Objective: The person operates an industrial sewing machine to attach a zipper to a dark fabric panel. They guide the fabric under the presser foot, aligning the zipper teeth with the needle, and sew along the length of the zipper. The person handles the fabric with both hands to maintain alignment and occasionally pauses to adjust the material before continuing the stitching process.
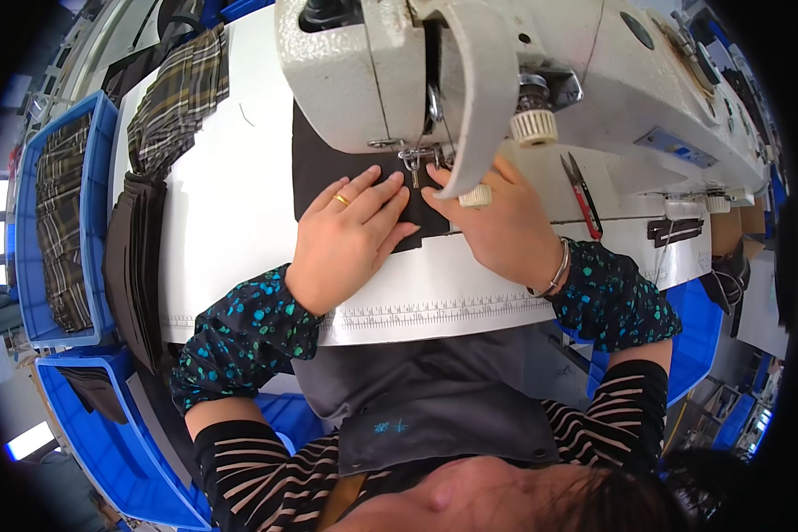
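Note:
A dark brown or black piece of fabric (315, 168) lies flat on the white table under the needle area of a white sewing machine (346, 106). My left hand (346, 230) rests on the fabric, fingers stretched out, just left of the metal presser foot (414, 177). On the other side of the foot, my right hand (501, 222) lies on the fabric with thumb and forefinger apart. The machine's curved white guard (488, 89) covers part of its fingers. Whether the foot presses on the cloth I cannot tell.
Red-handled scissors (585, 202) lie right of my right hand. Plaid cloth (182, 97) and stacked dark pieces (133, 257) sit at the table's left edge. Beyond stands a blue bin (102, 222) of plaid pieces, with another blue bin (106, 461) nearer. A ruler strip (434, 315) follows the front edge.

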### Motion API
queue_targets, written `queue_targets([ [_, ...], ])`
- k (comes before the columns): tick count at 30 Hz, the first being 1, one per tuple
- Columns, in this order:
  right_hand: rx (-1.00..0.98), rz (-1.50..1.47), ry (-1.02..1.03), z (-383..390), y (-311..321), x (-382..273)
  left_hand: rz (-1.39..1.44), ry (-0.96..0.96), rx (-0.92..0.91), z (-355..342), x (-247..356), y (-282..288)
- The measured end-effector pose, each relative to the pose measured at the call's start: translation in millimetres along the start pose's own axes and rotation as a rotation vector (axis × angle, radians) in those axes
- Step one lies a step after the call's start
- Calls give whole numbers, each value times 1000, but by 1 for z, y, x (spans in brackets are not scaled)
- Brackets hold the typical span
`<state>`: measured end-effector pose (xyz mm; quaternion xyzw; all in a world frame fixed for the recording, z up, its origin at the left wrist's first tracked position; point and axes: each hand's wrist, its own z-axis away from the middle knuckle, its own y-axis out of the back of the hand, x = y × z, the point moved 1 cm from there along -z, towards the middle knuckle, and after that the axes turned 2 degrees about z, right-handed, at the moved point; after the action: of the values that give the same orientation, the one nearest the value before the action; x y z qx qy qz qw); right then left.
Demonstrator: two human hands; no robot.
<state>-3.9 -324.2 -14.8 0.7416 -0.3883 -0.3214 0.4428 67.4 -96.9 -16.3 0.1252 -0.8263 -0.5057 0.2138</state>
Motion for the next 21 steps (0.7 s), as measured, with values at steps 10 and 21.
queue_targets([
  [10, 23, 18, -8, 0, 0, -7, -8, -8, -22, -1, 5, 3],
  [21, -9, 70, 7, 0, -5, -2, -67, -22, -43, -8, 1, 3],
])
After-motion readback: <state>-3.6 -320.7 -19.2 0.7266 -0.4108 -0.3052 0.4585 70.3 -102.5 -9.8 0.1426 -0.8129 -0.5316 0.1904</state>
